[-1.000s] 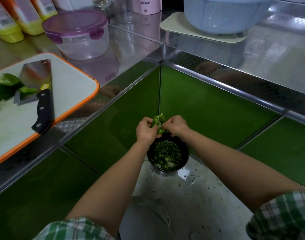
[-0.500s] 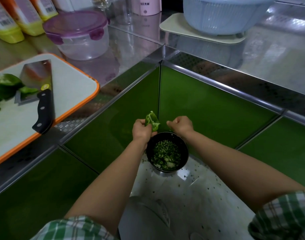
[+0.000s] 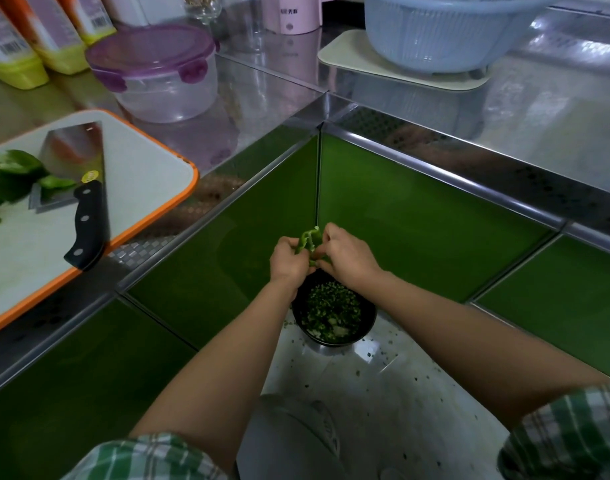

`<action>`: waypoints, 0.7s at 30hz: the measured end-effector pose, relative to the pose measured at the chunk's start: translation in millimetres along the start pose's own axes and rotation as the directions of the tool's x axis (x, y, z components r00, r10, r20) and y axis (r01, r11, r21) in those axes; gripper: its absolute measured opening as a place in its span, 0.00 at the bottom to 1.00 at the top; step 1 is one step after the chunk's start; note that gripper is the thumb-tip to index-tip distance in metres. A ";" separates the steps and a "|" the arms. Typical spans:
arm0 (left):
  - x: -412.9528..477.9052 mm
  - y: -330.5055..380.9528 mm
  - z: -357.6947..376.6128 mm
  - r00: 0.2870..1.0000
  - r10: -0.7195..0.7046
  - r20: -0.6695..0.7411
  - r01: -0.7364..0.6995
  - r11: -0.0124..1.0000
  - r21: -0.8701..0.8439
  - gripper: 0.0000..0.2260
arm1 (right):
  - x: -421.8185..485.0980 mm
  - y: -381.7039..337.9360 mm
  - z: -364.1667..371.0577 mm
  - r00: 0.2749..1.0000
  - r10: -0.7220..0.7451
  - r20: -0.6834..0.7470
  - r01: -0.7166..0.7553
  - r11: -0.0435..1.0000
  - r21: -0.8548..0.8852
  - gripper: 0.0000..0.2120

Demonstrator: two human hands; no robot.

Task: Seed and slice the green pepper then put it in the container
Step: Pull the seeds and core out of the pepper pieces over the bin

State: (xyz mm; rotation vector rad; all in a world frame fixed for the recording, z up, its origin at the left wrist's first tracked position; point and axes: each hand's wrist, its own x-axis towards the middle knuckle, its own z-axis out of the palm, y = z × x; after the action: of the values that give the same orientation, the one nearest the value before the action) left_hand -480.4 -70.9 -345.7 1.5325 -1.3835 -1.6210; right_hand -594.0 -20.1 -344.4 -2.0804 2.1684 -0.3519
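Right hand (image 3: 346, 259) back on pepper piece (image 3: 307, 242); left hand (image 3: 289, 259) grips.

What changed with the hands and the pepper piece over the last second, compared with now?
Half a second ago the right hand was off the pepper piece, above the black bin; it has moved back and pinches the piece again. The left hand kept hold throughout. Knife, cutting board and lidded container stayed put.

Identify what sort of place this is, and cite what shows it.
Most likely a home kitchen: a cleaver lies on a cutting board with cut green pepper pieces, and a lidded plastic container stands on the steel counter near a colander.
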 end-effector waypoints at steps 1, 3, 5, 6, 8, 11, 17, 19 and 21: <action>1.6 -0.9 0.7 1.000 0.000 -0.005 0.000 1.000 0.007 0.08 | -1.2 -0.7 -1.0 0.999 -0.033 -0.005 0.033 0.998 -0.047 0.08; 3.3 -2.2 1.8 1.000 -0.007 -0.006 0.007 1.000 0.007 0.07 | -0.7 -1.8 -1.9 0.999 -0.051 -0.014 0.050 0.996 -0.069 0.07; 3.7 -3.8 2.8 1.000 0.009 -0.010 -0.008 0.999 0.046 0.06 | 2.9 -3.3 -1.5 1.000 -0.008 0.014 0.009 0.999 -0.045 0.08; 3.4 -4.9 3.2 1.000 0.020 -0.012 -0.019 0.997 0.071 0.06 | 5.5 -4.2 -1.0 0.998 0.038 0.054 -0.037 0.999 -0.019 0.08; 3.8 -8.0 3.8 0.999 0.040 -0.016 -0.038 0.993 0.112 0.07 | 11.0 -3.7 0.8 0.972 0.153 0.180 -0.170 0.982 0.087 0.08; 4.6 -8.4 2.6 0.997 0.075 -0.020 -0.071 0.985 0.159 0.08 | 13.0 -2.7 6.1 0.929 0.232 0.290 -0.329 0.875 0.355 0.10; 10.9 -9.8 -7.2 0.996 0.061 -0.058 -0.053 0.991 0.120 0.11 | 2.6 18.6 9.4 0.848 0.503 0.168 -0.501 0.654 0.567 0.11; 9.8 -10.8 -8.4 0.997 0.067 -0.049 -0.061 0.992 0.112 0.11 | 0.8 28.7 11.8 0.803 0.527 0.277 -0.587 0.621 0.520 0.03; 9.0 -10.6 -8.1 0.996 0.073 -0.044 -0.069 0.993 0.096 0.11 | 1.6 30.0 12.9 0.781 0.509 0.361 -0.613 0.517 0.597 0.14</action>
State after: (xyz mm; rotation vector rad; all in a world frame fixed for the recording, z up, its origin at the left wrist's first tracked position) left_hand -472.1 -77.7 -357.7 1.5467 -1.4911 -1.4863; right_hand -620.0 -21.9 -364.1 -0.8921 2.0206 -0.7581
